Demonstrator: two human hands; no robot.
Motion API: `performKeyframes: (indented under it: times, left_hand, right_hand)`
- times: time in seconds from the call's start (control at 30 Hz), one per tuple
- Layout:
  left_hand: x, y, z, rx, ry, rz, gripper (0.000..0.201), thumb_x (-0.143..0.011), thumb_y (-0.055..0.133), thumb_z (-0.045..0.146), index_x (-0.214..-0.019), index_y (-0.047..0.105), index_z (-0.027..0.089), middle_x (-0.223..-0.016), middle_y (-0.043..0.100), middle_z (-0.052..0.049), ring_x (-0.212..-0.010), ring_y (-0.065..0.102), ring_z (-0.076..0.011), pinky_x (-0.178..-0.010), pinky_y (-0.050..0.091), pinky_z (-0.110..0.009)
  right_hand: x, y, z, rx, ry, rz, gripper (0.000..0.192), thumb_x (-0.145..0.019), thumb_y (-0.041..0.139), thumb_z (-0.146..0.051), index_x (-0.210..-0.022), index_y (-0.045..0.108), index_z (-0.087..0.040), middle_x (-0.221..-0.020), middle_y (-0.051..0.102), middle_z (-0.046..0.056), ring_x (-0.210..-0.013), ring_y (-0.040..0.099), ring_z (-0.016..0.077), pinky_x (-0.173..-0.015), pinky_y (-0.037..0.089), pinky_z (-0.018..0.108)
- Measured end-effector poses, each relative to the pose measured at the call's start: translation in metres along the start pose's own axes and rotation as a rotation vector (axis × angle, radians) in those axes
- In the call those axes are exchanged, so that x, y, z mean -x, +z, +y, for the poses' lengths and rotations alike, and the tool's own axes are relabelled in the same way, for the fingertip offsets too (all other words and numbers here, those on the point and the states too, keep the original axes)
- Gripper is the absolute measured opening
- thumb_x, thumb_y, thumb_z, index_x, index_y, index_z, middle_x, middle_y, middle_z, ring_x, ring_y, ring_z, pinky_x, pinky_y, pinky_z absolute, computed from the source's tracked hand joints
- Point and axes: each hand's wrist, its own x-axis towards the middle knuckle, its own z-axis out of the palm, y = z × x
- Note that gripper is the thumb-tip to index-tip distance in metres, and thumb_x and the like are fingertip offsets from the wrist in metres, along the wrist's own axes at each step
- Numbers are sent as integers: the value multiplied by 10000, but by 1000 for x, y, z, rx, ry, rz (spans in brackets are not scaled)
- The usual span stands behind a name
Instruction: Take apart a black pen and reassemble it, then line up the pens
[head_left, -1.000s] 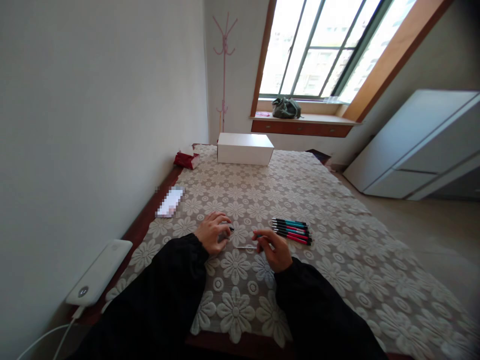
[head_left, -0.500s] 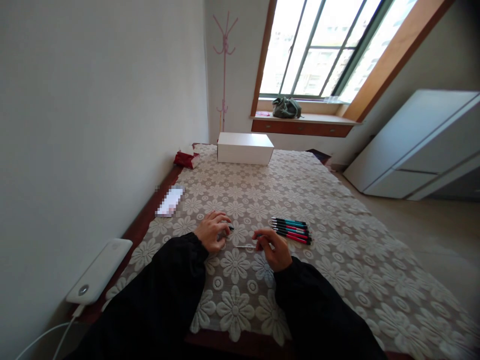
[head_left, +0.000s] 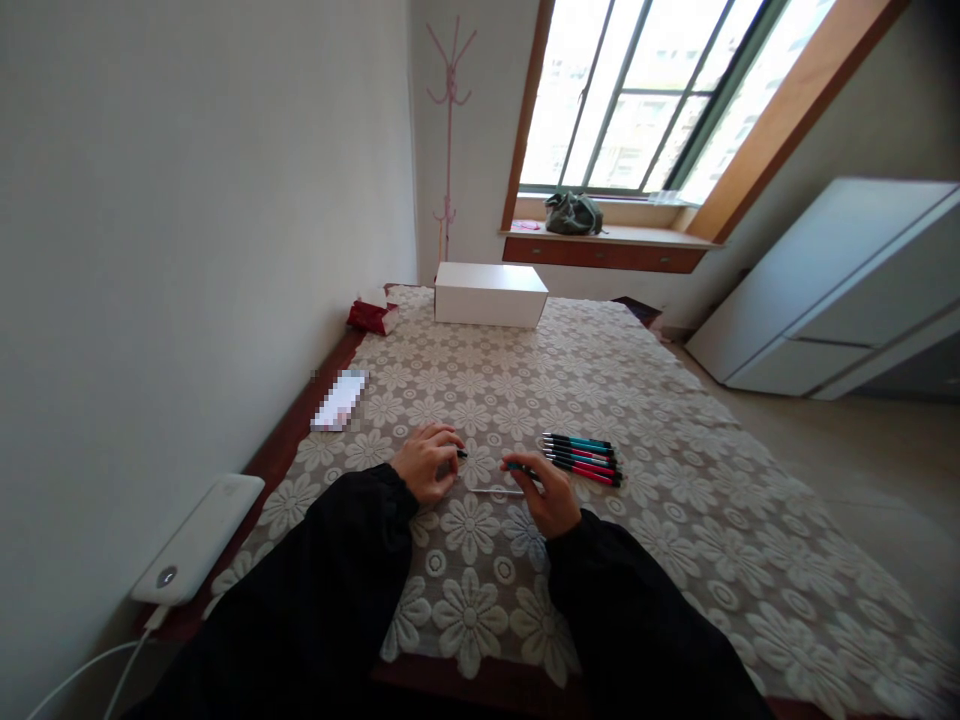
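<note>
My left hand (head_left: 425,463) rests on the lace tablecloth (head_left: 675,520), fingers curled around a small dark pen part whose tip shows at its fingertips. My right hand (head_left: 545,492) lies a little to the right and pinches a teal pen barrel (head_left: 517,467). A thin pale refill (head_left: 496,491) lies on the cloth between the two hands. Just right of my right hand sits a neat row of several teal and red pens (head_left: 583,459). Both forearms wear black sleeves.
A white box (head_left: 490,295) stands at the table's far end, a red packet (head_left: 373,318) to its left. A blurred card (head_left: 338,401) and a white power bank (head_left: 199,540) with its cable lie along the left edge by the wall. White cabinet (head_left: 840,290) at right.
My right hand has turned slightly and lifted the teal barrel, so its end now shows left of the fingers. The left hand has barely moved.
</note>
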Motion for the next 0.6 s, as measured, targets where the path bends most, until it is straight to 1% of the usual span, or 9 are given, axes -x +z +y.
performKeyframes:
  times: [0.07, 0.2, 0.27, 0.33, 0.4, 0.47, 0.53, 0.6]
  left_hand:
    - [0, 1, 2, 5, 3, -1, 101, -713, 698, 145, -767, 677, 228, -1185, 689, -38, -1307, 502, -294, -1214, 266, -538]
    - [-1, 1, 3, 9, 2, -2, 96, -726, 702, 153, -780, 679, 230, -1188, 688, -33, -1299, 510, -286, -1211, 283, -530]
    - [-1, 1, 3, 12, 2, 3, 92, -726, 708, 157, -772, 685, 233, -1189, 688, -32, -1303, 507, -289, -1213, 285, -532]
    - [-2, 1, 3, 14, 3, 10, 89, -722, 716, 160, -763, 690, 235, -1186, 688, -33, -1308, 504, -292, -1220, 276, -534]
    - [-1, 0, 4, 15, 5, 18, 92, -718, 719, 158, -758, 694, 237, -1170, 692, -31, -1310, 503, -293, -1229, 259, -539]
    - [-1, -1, 4, 17, 8, 21, 91, -721, 718, 160, -756, 700, 242, -1153, 697, -27, -1311, 504, -291, -1237, 246, -542]
    - [-1, -1, 5, 20, 17, 15, 86, -721, 721, 167, -752, 708, 247, -1140, 700, -25, -1307, 509, -290, -1239, 243, -541]
    - [-1, -1, 6, 19, 25, 8, 83, -717, 726, 173, -745, 713, 250, -1130, 704, -24, -1299, 517, -291, -1238, 250, -540]
  right_hand:
    - [-2, 0, 6, 142, -59, -76, 214, -1008, 499, -255, -1075, 702, -252, -990, 735, 58, -936, 666, 218, -840, 524, 368]
    - [0, 2, 17, 363, -109, -230, 261, -993, 490, -204, -1055, 739, -253, -994, 726, 66, -914, 631, 217, -818, 494, 364]
    - [1, 3, 19, 417, -106, -258, 267, -983, 498, -198, -1089, 736, -257, -1003, 721, 69, -926, 620, 223, -824, 489, 368]
    - [1, 3, 19, 440, -105, -253, 272, -976, 515, -214, -1161, 711, -252, -1060, 712, 81, -972, 612, 237, -852, 487, 382]
    - [1, 2, 17, 440, -121, -245, 266, -967, 544, -237, -1189, 689, -237, -1113, 699, 92, -1019, 603, 250, -886, 481, 402]
    - [1, 1, 15, 437, -152, -258, 198, -947, 594, -269, -1110, 702, -239, -1142, 691, 89, -1051, 596, 260, -923, 467, 426]
    - [1, 2, 13, 444, -181, -282, 87, -914, 655, -292, -961, 714, -250, -1160, 687, 75, -1089, 585, 272, -955, 448, 452]
    - [1, 2, 12, 454, -193, -294, 47, -890, 687, -275, -853, 701, -249, -1187, 683, 64, -1134, 568, 283, -976, 436, 467]
